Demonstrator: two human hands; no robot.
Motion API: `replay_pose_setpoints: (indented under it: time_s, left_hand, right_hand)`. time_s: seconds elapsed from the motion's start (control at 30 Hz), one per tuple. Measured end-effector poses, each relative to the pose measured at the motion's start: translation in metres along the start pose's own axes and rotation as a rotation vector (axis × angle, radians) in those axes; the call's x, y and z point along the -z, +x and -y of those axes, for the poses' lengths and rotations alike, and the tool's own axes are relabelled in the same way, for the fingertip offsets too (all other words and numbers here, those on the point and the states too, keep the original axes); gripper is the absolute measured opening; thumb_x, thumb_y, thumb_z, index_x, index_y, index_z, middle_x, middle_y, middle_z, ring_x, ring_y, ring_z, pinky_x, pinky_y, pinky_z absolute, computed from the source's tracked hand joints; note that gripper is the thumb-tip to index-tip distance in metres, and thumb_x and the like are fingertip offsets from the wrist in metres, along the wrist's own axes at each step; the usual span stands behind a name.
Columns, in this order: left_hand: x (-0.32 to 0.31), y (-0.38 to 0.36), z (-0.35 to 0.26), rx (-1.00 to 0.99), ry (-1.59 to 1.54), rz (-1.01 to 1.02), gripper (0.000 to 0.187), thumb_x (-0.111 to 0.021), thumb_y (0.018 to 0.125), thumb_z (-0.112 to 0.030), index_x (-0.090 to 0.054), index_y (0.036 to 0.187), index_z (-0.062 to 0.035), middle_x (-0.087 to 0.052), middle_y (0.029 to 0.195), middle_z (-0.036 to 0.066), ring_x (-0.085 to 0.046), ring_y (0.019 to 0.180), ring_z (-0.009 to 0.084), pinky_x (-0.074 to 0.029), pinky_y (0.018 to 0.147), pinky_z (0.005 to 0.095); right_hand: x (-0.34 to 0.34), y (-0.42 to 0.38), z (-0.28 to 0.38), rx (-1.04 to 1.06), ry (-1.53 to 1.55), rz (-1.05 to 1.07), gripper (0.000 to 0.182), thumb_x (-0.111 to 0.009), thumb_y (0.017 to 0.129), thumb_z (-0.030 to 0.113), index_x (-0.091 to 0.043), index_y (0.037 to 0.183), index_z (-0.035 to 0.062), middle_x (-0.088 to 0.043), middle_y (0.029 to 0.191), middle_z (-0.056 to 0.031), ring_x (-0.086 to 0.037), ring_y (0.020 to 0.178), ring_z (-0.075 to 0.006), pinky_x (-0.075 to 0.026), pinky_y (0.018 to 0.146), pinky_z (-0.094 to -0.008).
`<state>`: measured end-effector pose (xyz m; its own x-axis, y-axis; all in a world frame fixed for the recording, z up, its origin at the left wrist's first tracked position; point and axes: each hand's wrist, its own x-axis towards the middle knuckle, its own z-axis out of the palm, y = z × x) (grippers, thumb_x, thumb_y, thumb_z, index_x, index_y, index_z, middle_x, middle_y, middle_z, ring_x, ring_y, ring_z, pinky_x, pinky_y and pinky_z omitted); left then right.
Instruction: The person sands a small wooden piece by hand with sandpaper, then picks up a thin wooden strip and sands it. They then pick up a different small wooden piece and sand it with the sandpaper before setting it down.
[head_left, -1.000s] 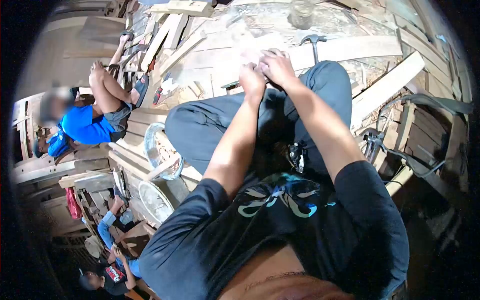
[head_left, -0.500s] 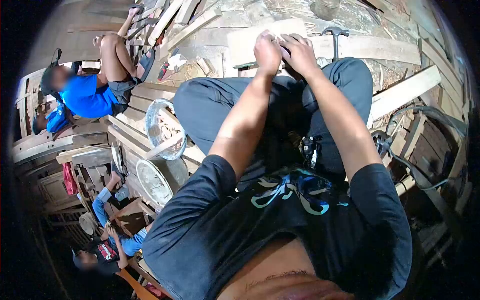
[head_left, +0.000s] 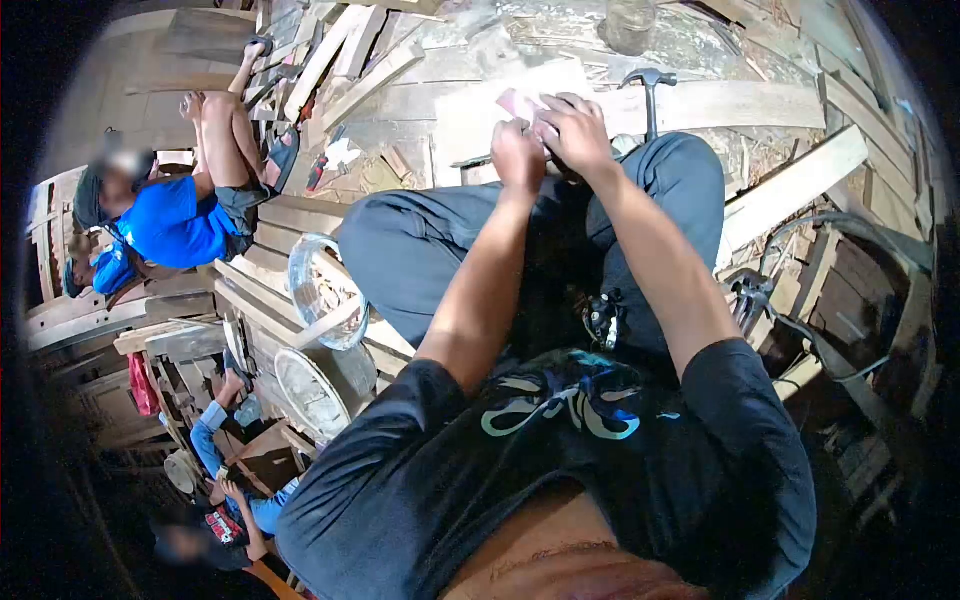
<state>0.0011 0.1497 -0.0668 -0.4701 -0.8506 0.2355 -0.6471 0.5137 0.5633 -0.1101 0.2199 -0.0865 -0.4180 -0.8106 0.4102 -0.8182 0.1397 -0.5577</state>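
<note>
My left hand (head_left: 518, 157) is closed, its fingers curled together over the near edge of a pale board (head_left: 458, 117). Beside it, my right hand (head_left: 578, 136) has bent fingers and touches the left. A thin pinkish, paper-like piece (head_left: 516, 103) sticks out between and beyond both hands; its exact kind cannot be made out. Both hands seem to grip it, though fingers cover much of it. To the right of my right hand lies a claw hammer (head_left: 650, 85), head pointing away, on a long wooden plank (head_left: 745, 106).
Near my left knee stand a bucket of wood scraps (head_left: 316, 275) and a second, pale bucket (head_left: 310, 390). A tool with a cable (head_left: 750, 290) lies at right. One person in blue (head_left: 175, 220) and another in a dark shirt (head_left: 225, 525) sit at left. Loose boards surround me.
The pinkish piece now shows more, extending beyond the hands. The left hand has drawn slightly nearer to me. The whole view has shifted a little as my head moved.
</note>
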Motion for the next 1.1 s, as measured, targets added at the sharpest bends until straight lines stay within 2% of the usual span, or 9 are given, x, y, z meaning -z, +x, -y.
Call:
replay_pose_setpoints:
  time_s: [0.2, 0.23, 0.4, 0.47, 0.63, 0.87, 1.0, 1.03, 1.1]
  left_hand:
    - [-0.02, 0.033, 0.006, -0.229, -0.156, -0.253, 0.015, -0.065, 0.079, -0.008, -0.07, 0.091, -0.0006, -0.064, 0.086, 0.023, -0.062, 0.085, 0.0426, -0.049, 0.081, 0.0502]
    - [-0.015, 0.028, 0.006, -0.047, 0.083, -0.016, 0.017, -0.063, 0.085, -0.008, -0.07, 0.097, 0.0008, -0.066, 0.1, 0.025, -0.065, 0.089, 0.0416, -0.052, 0.082, 0.0472]
    - [0.0, 0.001, 0.001, -0.08, 0.098, 0.033, 0.018, -0.063, 0.086, -0.01, -0.069, 0.098, 0.0018, -0.066, 0.095, 0.027, -0.064, 0.093, 0.0424, -0.051, 0.084, 0.0483]
    - [-0.022, 0.01, 0.016, -0.073, 0.029, -0.088, 0.017, -0.063, 0.086, -0.009, -0.068, 0.097, 0.0022, -0.066, 0.098, 0.026, -0.063, 0.095, 0.0426, -0.05, 0.085, 0.0481]
    - [-0.013, 0.029, -0.004, -0.08, -0.009, -0.046, 0.013, -0.064, 0.083, -0.008, -0.068, 0.089, 0.0023, -0.063, 0.09, 0.023, -0.062, 0.087, 0.0432, -0.049, 0.08, 0.0494]
    - [-0.013, 0.022, 0.004, -0.069, 0.002, -0.043, 0.013, -0.065, 0.08, -0.007, -0.07, 0.088, 0.0012, -0.066, 0.087, 0.025, -0.064, 0.084, 0.0435, -0.051, 0.078, 0.0487]
    - [-0.02, 0.032, 0.012, -0.195, -0.076, -0.103, 0.012, -0.064, 0.081, -0.004, -0.069, 0.09, 0.0028, -0.066, 0.089, 0.024, -0.063, 0.086, 0.0436, -0.051, 0.081, 0.049]
    - [-0.018, 0.03, 0.01, -0.218, -0.074, -0.113, 0.013, -0.064, 0.081, -0.003, -0.069, 0.09, 0.0041, -0.066, 0.09, 0.024, -0.063, 0.087, 0.0442, -0.05, 0.082, 0.0494]
    - [-0.008, 0.015, 0.006, -0.134, 0.029, -0.036, 0.015, -0.064, 0.082, -0.004, -0.068, 0.094, 0.0043, -0.066, 0.091, 0.025, -0.064, 0.088, 0.0438, -0.051, 0.083, 0.0492]
  right_hand:
    - [0.0, 0.001, 0.001, 0.035, 0.034, -0.084, 0.025, -0.065, 0.083, 0.023, -0.075, 0.104, 0.0127, -0.067, 0.126, -0.004, -0.056, 0.119, -0.0252, -0.039, 0.099, -0.0452]
    - [-0.002, 0.0, 0.0, 0.036, 0.063, -0.11, 0.025, -0.064, 0.082, 0.024, -0.075, 0.101, 0.012, -0.068, 0.124, -0.0053, -0.057, 0.117, -0.0263, -0.039, 0.099, -0.045]
    - [-0.006, -0.001, -0.008, 0.034, 0.067, -0.095, 0.021, -0.065, 0.084, 0.023, -0.075, 0.1, 0.0146, -0.068, 0.124, -0.0044, -0.056, 0.121, -0.0265, -0.038, 0.101, -0.0445]
    - [-0.005, -0.001, -0.001, -0.041, 0.051, -0.075, 0.022, -0.066, 0.086, 0.023, -0.076, 0.103, 0.0142, -0.068, 0.125, -0.0051, -0.055, 0.124, -0.0268, -0.037, 0.105, -0.0433]
    - [-0.002, 0.002, 0.002, -0.014, -0.038, -0.08, 0.021, -0.063, 0.086, 0.022, -0.076, 0.102, 0.0169, -0.067, 0.124, 0.003, -0.055, 0.12, -0.0233, -0.04, 0.1, -0.0422]
    - [-0.01, 0.0, -0.001, 0.012, 0.023, -0.212, 0.02, -0.065, 0.081, 0.022, -0.074, 0.096, 0.0124, -0.069, 0.12, -0.0022, -0.059, 0.115, -0.0239, -0.041, 0.099, -0.0444]
    - [-0.002, 0.001, -0.001, 0.029, 0.014, -0.133, 0.02, -0.061, 0.085, 0.02, -0.075, 0.096, 0.013, -0.068, 0.123, -0.0024, -0.057, 0.119, -0.0242, -0.04, 0.099, -0.0444]
    - [-0.003, 0.0, -0.002, -0.035, 0.04, -0.011, 0.025, -0.061, 0.088, 0.02, -0.075, 0.107, 0.013, -0.061, 0.137, -0.0043, -0.05, 0.129, -0.0252, -0.036, 0.104, -0.0449]
    - [-0.001, 0.0, -0.001, -0.03, 0.039, 0.008, 0.025, -0.061, 0.088, 0.02, -0.074, 0.108, 0.013, -0.062, 0.135, -0.0049, -0.05, 0.129, -0.0258, -0.036, 0.105, -0.0446]
